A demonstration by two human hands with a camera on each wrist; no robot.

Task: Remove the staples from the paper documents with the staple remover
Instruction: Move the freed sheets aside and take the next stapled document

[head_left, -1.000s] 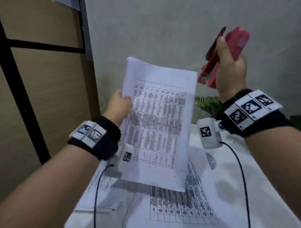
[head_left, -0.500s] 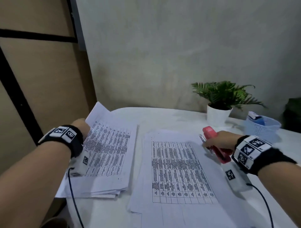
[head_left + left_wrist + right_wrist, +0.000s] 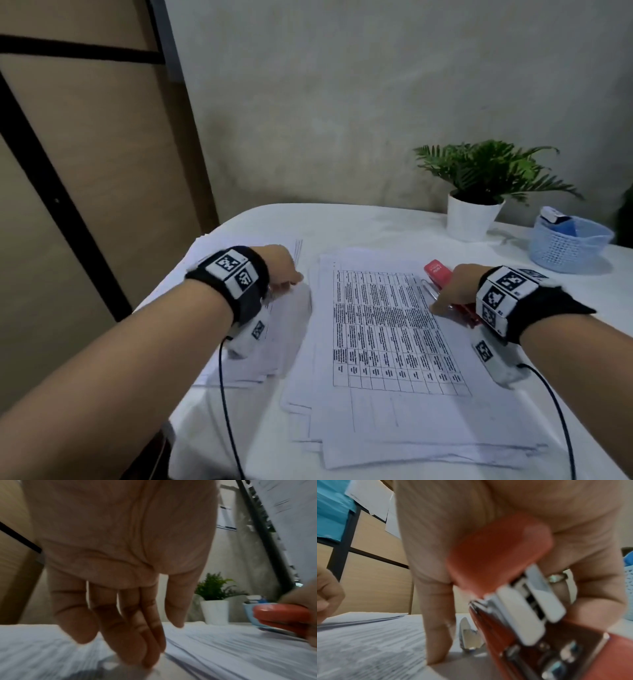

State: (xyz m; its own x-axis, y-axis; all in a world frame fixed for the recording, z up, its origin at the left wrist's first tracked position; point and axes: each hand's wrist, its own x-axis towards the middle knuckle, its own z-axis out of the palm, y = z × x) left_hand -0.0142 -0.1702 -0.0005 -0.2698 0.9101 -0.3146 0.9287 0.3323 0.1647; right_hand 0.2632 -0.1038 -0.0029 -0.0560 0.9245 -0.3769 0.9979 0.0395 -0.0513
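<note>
The right hand (image 3: pixel 455 291) grips the red stapler (image 3: pixel 442 275), long axis pointing away from the person, at the printed stack's (image 3: pixel 387 329) right edge; the left hand (image 3: pixel 281 270), fingers straight, presses the left pile (image 3: pixel 284 329).

Nothing is reading clearly: the printed table on the top sheet (image 3: pixel 387 329), lying just beside the red stapler (image 3: pixel 442 274), is blurring into unreadable rows.

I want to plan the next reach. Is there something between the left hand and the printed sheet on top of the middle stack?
Nothing visible does. The left hand rests on the left stack; the printed sheet lies uncovered beside it. The right hand, holding the red tool, is at the sheet's far edge.
</note>
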